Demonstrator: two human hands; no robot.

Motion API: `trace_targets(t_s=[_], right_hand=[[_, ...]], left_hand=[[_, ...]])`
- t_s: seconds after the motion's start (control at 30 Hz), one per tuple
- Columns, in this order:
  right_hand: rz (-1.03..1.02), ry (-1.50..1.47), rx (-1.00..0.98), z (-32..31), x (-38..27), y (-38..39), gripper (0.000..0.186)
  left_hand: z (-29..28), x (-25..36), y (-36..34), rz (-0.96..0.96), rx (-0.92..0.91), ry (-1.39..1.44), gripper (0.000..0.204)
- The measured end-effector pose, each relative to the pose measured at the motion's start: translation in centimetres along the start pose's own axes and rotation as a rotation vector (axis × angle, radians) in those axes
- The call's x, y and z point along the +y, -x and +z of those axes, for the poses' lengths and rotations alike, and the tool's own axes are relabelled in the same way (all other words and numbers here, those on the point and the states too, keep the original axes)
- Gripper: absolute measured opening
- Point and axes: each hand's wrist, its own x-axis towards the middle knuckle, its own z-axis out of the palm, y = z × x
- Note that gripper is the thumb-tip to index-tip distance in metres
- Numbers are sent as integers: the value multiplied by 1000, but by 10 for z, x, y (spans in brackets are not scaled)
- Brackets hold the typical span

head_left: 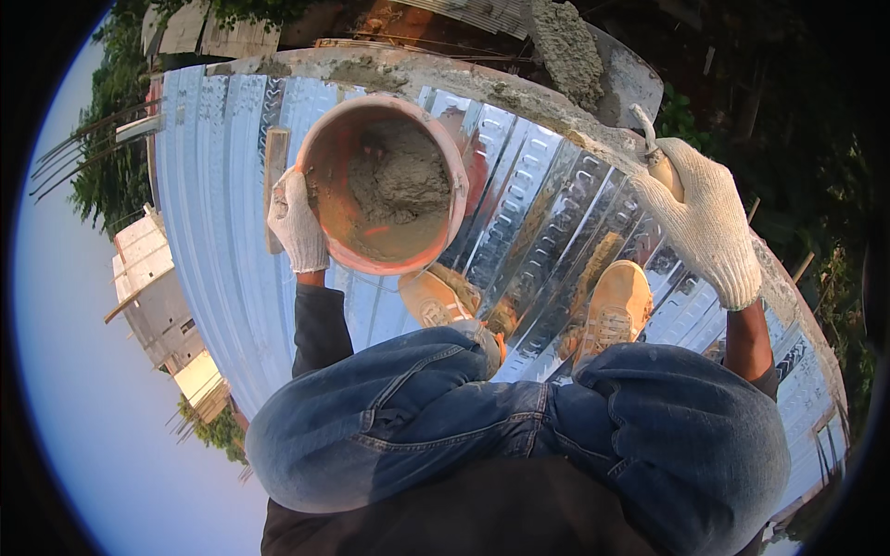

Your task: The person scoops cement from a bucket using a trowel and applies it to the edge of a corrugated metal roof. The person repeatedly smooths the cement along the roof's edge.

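My left hand [298, 222], in a white knit glove, grips the left rim of an orange-red bucket [450, 153]. The bucket is tipped so that its mouth faces me. Wet grey mortar [403, 176] lies inside it. In my right hand [709, 218], also gloved, is the pale handle of a trowel [633, 85], its bent metal neck pointing away from me. A thick lump of mortar [567, 56] sits along the left part of the trowel's blade, out past the cement edge.
I squat on ribbed metal sheeting [218, 213], both shoes on it. A rough mortar-smeared wall edge [491, 79] curves along the far and right sides, with a drop and plants beyond. A wooden piece [275, 153] lies left of the bucket. Reinforcing rods [88, 148] jut out at far left.
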Motion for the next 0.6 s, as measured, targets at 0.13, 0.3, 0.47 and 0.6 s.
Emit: trace_targets(t_s=[0.13,0.3,0.47,0.6], right_hand=[[-171,358,303,34,21,-12,37],[-166,525,61,89,18,-21,29],[-145,548,77,81,-1,-29,25],[-206,658,37,103,11,-36,24]], left_hand=[[-2,-14,-4,-18,15,17,35],[-6,-20,-4,-22,14,22,36],[-11,-22,-5,-40,13,1,37],[-5,-21,-4,-37,6,32,37]])
